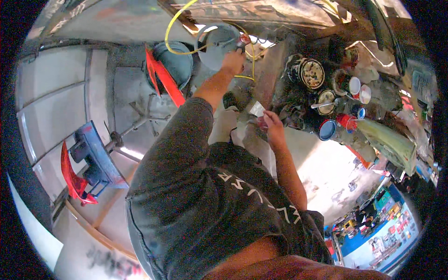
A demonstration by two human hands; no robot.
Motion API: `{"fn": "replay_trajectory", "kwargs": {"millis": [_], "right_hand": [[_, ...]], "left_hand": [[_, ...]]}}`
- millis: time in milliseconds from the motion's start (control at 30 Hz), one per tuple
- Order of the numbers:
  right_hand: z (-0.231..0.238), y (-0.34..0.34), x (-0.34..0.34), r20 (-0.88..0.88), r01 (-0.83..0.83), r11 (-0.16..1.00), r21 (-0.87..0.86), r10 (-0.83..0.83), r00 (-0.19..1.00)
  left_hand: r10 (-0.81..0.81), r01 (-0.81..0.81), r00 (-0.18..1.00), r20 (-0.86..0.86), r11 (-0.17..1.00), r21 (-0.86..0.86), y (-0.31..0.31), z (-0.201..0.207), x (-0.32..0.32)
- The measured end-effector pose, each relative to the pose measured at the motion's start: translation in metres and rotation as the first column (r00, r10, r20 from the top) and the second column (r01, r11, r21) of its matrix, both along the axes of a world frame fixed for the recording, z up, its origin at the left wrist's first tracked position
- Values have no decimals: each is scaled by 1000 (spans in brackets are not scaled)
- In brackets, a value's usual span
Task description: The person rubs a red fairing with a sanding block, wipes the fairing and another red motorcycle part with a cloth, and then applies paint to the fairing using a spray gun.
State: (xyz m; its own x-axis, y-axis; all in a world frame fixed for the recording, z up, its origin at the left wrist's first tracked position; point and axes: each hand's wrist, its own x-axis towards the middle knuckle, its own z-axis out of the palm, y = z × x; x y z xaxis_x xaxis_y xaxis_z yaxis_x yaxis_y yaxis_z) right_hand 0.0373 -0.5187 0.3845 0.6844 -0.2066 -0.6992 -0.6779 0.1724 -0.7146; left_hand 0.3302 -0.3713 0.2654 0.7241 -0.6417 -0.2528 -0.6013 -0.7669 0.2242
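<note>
The dark-and-red tool (241, 42), too small and blurred to name surely, is at twelve o'clock, gripped by the left hand (232, 62); its fingers look curled around it, though their tips are hidden. The right hand (274, 124), between two and three o'clock, pinches a flat whitish piece (256, 109) between thumb and fingers — the piece points up toward one o'clock.

Just beside the tool is a round grey tub (214, 56), and a yellow hose (179, 13) loops past it. At eleven o'clock is a dark round basin (175, 59), with a long red panel (167, 81) slanting across it.

At two o'clock are two stained paint cans (312, 73), a spoon-like stirrer (318, 105) lying across the lower one. A can with a blue-grey top (327, 129) is at three, near a pale green panel (387, 142) farther out. Toward nine o'clock — well apart from the hands — are a blue-grey panel (103, 151) and a curved red one (70, 170).
</note>
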Motion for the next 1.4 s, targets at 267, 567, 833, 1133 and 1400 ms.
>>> {"fn": "replay_trajectory", "kwargs": {"millis": [267, 567, 833, 1133, 1400], "right_hand": [[0, 5, -14, -53, 114, 993, -5, -114, 992], [2, 9, -28, -105, 165, 986, 19, -163, 981], [-6, 13, -47, -120, 247, 967, 63, -239, 964], [-26, 1, -67, -88, 181, 982, -47, -184, 979], [-10, 11, -27, -79, 258, 965, 36, -255, 964]], "left_hand": [[4, -3, 1000, -16, 999, 39, -5, -59, 37], [-110, 114, 987, -118, 993, 27, -6, -64, 50], [-216, 217, 976, -23, 967, 134, -15, -42, 50], [-324, 325, 946, -21, 945, 30, 2, -28, 48], [-231, 236, 971, 53, 965, -113, 62, 62, 32]]}}
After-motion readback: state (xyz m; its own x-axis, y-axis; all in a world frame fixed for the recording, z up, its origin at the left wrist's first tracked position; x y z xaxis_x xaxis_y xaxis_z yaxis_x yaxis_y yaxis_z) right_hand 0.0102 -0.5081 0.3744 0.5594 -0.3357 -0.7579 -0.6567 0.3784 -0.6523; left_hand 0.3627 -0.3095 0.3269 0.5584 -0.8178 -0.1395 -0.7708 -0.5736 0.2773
